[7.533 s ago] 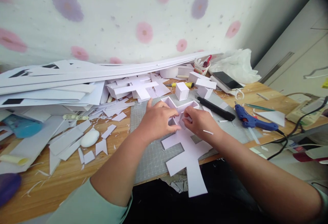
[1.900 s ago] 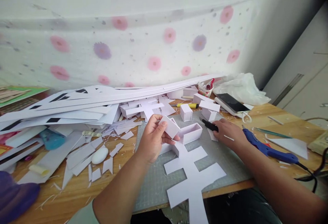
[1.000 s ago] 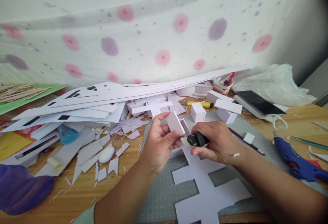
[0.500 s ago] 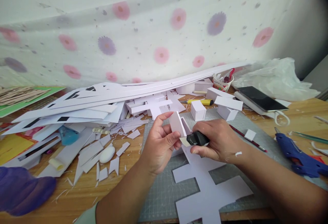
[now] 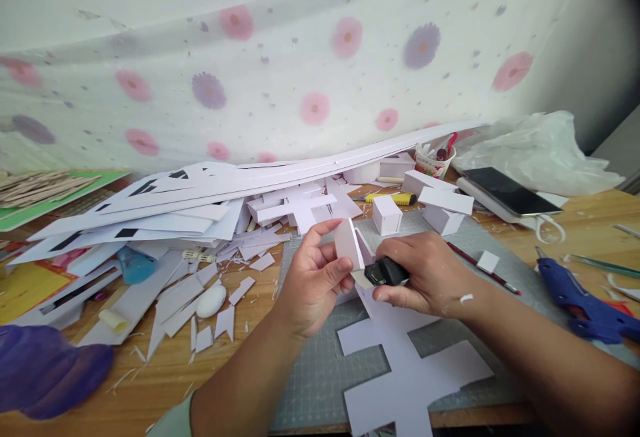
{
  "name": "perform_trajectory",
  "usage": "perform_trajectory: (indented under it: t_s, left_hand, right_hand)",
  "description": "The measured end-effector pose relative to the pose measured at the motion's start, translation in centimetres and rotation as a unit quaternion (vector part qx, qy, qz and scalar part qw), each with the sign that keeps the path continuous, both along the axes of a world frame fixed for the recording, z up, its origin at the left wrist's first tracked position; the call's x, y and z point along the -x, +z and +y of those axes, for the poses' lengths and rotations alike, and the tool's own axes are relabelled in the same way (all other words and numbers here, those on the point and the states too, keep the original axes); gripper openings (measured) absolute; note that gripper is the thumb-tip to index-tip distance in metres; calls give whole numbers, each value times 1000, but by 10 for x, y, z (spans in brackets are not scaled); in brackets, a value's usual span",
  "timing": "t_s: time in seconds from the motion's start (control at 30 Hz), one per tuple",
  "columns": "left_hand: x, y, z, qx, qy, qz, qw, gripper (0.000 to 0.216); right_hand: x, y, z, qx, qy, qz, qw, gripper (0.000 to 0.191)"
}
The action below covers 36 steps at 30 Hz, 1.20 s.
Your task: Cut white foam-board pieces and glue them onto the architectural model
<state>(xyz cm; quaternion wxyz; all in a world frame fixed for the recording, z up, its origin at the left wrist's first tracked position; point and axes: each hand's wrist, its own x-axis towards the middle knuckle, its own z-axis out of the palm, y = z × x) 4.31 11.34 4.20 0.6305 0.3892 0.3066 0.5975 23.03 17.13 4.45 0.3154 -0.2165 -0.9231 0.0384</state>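
Note:
My left hand [image 5: 313, 280] pinches a raised white cardboard flap [image 5: 349, 242] between thumb and fingers above the grey cutting mat [image 5: 315, 357]. My right hand [image 5: 423, 276] is closed round a black utility knife [image 5: 385, 272], its tip against the flap's lower edge. The flap belongs to a cross-shaped white card cut-out [image 5: 400, 370] that lies flat on the mat toward me. A small white paper scrap sticks to my right wrist.
Small white boxes [image 5: 387, 215] stand behind the hands. A heap of white card sheets [image 5: 165, 204] fills the left. A blue glue gun [image 5: 580, 300], a phone [image 5: 510, 192], a yellow cutter [image 5: 395, 198] and a cup of tools [image 5: 434, 160] are at right. Purple cloth [image 5: 45, 374] lies bottom left.
My right hand left the mat, picked up the black knife and brought it to the flap. Over the last half second both hands have hardly shifted.

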Motion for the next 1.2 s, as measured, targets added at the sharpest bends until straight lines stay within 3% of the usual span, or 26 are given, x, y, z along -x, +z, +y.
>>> perform_trajectory:
  t_s: [1.2]
  left_hand:
    - [3,-1,-1,-4,-60,-14,998,49]
  right_hand:
    - [-1,-4,5,-43,-17,-14,999,66]
